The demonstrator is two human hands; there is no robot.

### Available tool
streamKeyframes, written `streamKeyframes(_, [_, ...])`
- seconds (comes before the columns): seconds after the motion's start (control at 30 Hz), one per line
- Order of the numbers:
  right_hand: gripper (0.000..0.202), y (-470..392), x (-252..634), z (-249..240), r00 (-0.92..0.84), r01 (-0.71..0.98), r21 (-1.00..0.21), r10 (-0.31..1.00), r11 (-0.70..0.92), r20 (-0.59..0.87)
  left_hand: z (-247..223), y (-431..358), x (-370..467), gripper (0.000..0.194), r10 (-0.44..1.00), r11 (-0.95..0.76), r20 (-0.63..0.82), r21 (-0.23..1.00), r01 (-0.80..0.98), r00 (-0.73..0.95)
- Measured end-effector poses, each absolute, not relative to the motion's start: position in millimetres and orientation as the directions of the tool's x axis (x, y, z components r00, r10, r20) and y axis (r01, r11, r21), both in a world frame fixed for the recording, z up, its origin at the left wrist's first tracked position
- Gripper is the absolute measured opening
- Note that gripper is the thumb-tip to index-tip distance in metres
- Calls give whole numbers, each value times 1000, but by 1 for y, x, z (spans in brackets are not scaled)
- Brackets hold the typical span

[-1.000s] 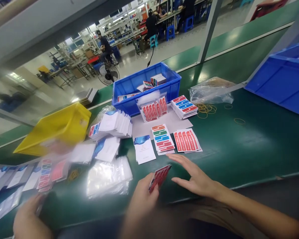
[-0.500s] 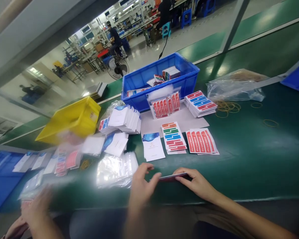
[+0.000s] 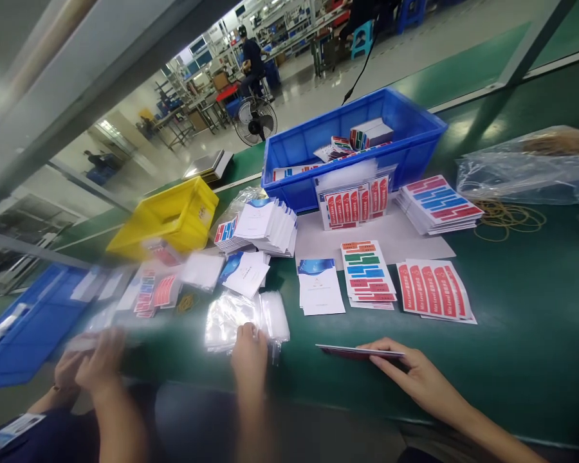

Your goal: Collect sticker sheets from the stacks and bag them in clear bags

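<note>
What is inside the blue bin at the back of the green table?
The blue bin holds a small box and loose striped cards. Its front wall and the red cards leaning there hide the bottom.

One view only: head camera, worn, tilted forward and down over the green worktop (image 3: 511, 308). I see both hands, left (image 3: 249, 350) and right (image 3: 415, 376), close at the bottom edge. The horizon leans; the blue bin (image 3: 410, 151) sits mid-frame, the factory floor far behind. No second view, so nothing overlaps.
</note>
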State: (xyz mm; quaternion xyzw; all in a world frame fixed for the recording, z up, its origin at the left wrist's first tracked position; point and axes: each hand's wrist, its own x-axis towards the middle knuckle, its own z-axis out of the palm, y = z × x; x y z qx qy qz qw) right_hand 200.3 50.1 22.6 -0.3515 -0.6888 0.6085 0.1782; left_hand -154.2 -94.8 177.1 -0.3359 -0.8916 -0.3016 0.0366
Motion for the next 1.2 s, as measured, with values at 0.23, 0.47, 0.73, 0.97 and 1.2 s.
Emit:
streamKeyframes(0.23, [35,48,199,15,-662,264,-963,735,51,-143,101,-67,-95,32,641,548,174,578,605,-747])
streamKeyframes(0.47, [52,48,194,23,-632,112,-939,706,-326,-320,65,-73,-42,31,707,440,101,713,547,-700])
streamKeyframes(0.73, [68,45,193,26,-653,-17,-847,647,-531,-393,66,-58,7,31,861,320,32,742,589,-508])
streamKeyframes(0.97, [66,42,200,33,-632,-68,-839,674,-540,-383,47,-52,29,14,969,213,-46,649,730,-242])
streamKeyframes(1.2, [67,40,201,23,-630,-18,-871,682,-491,-371,14,-52,29,17,949,296,-74,542,787,-306])
